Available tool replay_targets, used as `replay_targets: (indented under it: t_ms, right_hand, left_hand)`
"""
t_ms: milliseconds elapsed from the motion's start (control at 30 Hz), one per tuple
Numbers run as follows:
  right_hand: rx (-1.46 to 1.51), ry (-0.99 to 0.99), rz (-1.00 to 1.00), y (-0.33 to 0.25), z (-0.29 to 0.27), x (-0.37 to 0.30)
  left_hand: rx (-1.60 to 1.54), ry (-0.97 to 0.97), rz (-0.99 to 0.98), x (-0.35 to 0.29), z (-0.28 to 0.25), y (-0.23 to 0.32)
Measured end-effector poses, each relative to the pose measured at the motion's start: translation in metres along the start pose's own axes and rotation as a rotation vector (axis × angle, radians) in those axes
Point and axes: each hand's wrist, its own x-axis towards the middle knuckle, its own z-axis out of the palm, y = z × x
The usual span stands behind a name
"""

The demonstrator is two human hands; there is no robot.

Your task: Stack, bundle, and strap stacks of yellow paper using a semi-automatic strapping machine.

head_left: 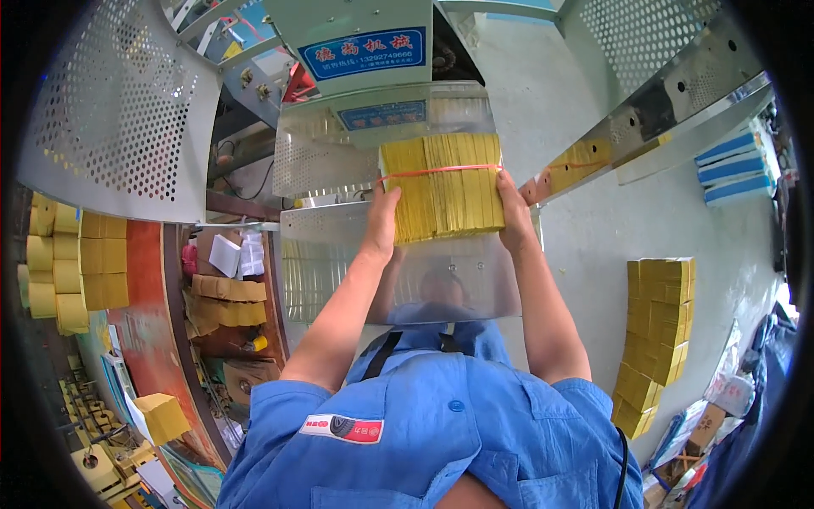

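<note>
The left hand and right hand press inward on opposite ends of a bundle of yellow paper, which is over the polished metal tray (whether it touches is hard to tell). It looks fairly heavy, firm as a block but loose-edged; the pink band probably checks slipping, so the ends, gripped low, seem the surest hold.

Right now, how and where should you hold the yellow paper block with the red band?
Probably hold the yellow paper block by its left and right ends, coming from both sides: its layers stand side by side, so pressing inward should keep them together.
</note>
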Motion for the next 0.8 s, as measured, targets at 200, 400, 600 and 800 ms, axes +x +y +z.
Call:
replay_targets:
  t_ms: [200, 400, 600, 800]
  right_hand:
    - [-0.107, 0.130, -0.016, 0.020, -0.019, 0.011]
    - [-0.025, 0.046, -0.053, 0.007, -0.005, 0.003]
    - [-0.112, 0.143, -0.110, 0.006, 0.004, -0.004]
    - [0.222, -0.127, 0.085, 0.011, 0.004, -0.039]
  left_hand:
    - [-0.043, 0.016, -0.061, 0.000, 0.003, -0.006]
    - [-0.003, 0.012, -0.055, 0.001, -0.001, -0.002]
    - [0.019, 0.032, -0.013, -0.006, -0.004, 0.003]
    - [-0.261, 0.312, 0.002, -0.077, -0.021, -0.017]
